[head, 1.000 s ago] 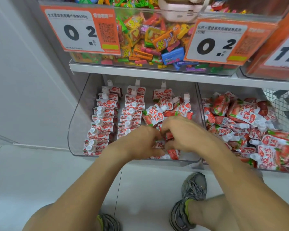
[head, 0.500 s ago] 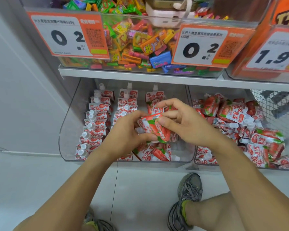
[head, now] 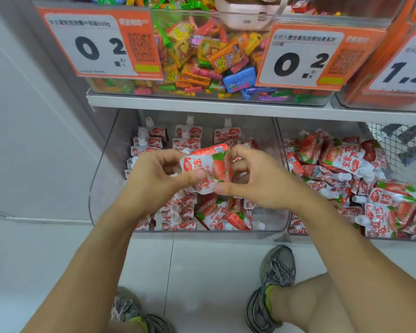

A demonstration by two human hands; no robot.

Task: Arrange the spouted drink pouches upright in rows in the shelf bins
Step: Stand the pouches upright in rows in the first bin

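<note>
Lifting a pouch (head: 208,170) clear of the bin (head: 106,164).
Now raised and gripped by both hands (head: 154,181) (head: 257,179), ready for standing upright.

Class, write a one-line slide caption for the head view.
Both hands, left and right, hold a pouch above the half-arranged bin.
</note>
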